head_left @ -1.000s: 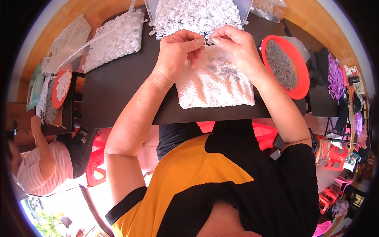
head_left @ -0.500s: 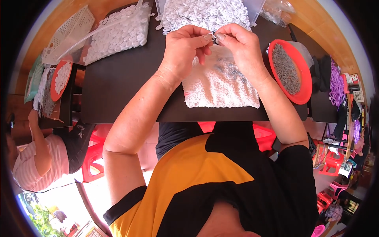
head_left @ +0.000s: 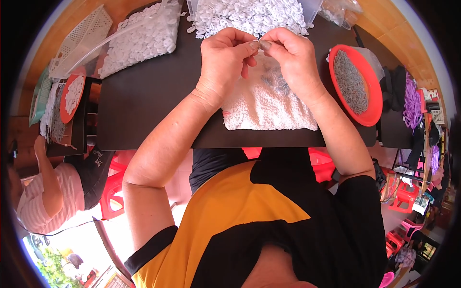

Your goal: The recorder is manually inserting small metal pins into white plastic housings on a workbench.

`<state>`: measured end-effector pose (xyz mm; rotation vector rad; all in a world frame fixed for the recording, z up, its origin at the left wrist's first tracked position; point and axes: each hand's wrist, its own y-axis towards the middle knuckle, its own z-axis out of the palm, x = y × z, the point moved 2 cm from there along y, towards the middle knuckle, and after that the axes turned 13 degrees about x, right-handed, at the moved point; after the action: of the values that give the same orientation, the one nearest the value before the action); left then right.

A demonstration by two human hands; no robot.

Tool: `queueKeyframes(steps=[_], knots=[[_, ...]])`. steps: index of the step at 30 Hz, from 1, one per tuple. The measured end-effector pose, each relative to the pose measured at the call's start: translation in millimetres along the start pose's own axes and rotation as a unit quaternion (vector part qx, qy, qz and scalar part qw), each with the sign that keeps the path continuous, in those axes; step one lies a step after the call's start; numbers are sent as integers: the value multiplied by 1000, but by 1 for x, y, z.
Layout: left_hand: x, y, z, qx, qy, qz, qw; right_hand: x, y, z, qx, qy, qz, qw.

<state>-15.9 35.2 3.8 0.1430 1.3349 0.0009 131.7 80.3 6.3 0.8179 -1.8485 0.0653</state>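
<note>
Head view. The left hand (head_left: pixel 223 65) and the right hand (head_left: pixel 297 65) are meeting above the far edge of a white towel (head_left: pixel 269 115). On each hand, the thumb and forefinger are pinching together, apparently clamping on one small pale piece (head_left: pixel 259 40) between the fingertips; its exact form is proving too small to tell. The lower fingers of the left hand are curling loosely beneath.

Compared with a second ago, the two pairs of fingertips are sitting closer, and the gap between them is narrowing almost to nothing. This is suggesting that both hands are now working on the same piece rather than merely presenting it.

Slender grey pieces (head_left: pixel 281 85) are lying on the towel below the hands. Many white pieces (head_left: pixel 249 17) are filling a tub just beyond the fingertips, while a red bowl (head_left: pixel 375 104), containing more grey pieces, is standing to the right on the dark table (head_left: pixel 144 110).
</note>
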Motion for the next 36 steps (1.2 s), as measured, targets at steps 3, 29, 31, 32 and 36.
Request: queueKeyframes(steps=[3,29,31,32,36], knots=[[0,-2,3,-25,-2,8,1000,2,-2,5,-4,11,-14,1000],[4,6,-5,23,61,-58,996,-1,-4,-9,18,-154,-64,986],[6,7,-5,23,60,-58,996,-1,-5,-9,13,-174,-76,982],[7,7,-5,24,60,-58,996,1,-5,-8,20,-202,-75,976],[10,6,-5,21,61,-71,995,2,-7,-6,33,-233,-76,969]])
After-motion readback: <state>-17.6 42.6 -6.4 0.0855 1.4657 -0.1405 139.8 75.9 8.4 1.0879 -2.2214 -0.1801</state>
